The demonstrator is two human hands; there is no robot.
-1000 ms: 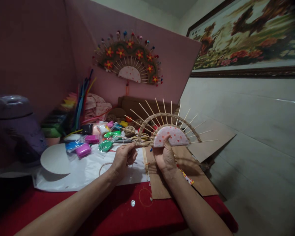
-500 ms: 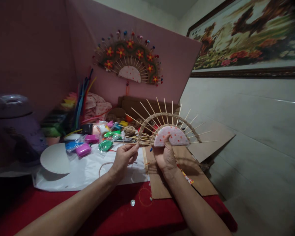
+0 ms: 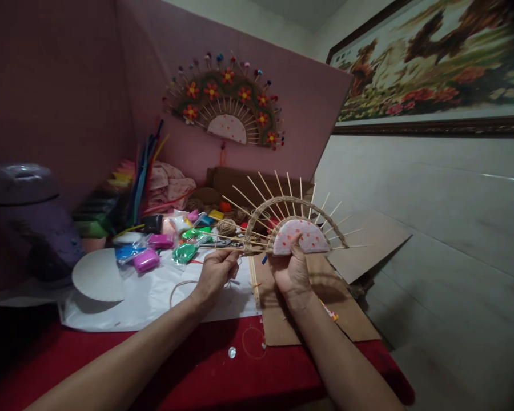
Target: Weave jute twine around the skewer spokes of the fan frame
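A half-round stick fan (image 3: pixel 302 236) is held upright over the table, its thin wooden sticks spreading from a white half-disc with red spots. A woven arc of brown twine (image 3: pixel 282 201) crosses the sticks partway out. My right hand (image 3: pixel 292 271) grips the half-disc, thumb on its front face and fingers hidden behind. At the arc's lower left end, my left hand (image 3: pixel 217 273) is closed in a pinch on the brown twine (image 3: pixel 173 290), whose loose length curves down beside it onto white sheeting. The exact pinch point is partly hidden by the fingers.
Bagged coloured clay (image 3: pixel 146 260) and a white paper disc (image 3: pixel 97 275) lie left on white sheeting. Cardboard (image 3: pixel 282 325) lies beneath my right hand on the red-covered table (image 3: pixel 188 365). A decorated fan (image 3: pixel 226 108) hangs on the pink board behind; a lilac container (image 3: pixel 29 222) stands far left.
The stick fan has turned slightly, its left end shifting a little right. My left hand has drawn slightly away from the arc's end; the right hand keeps its grip.
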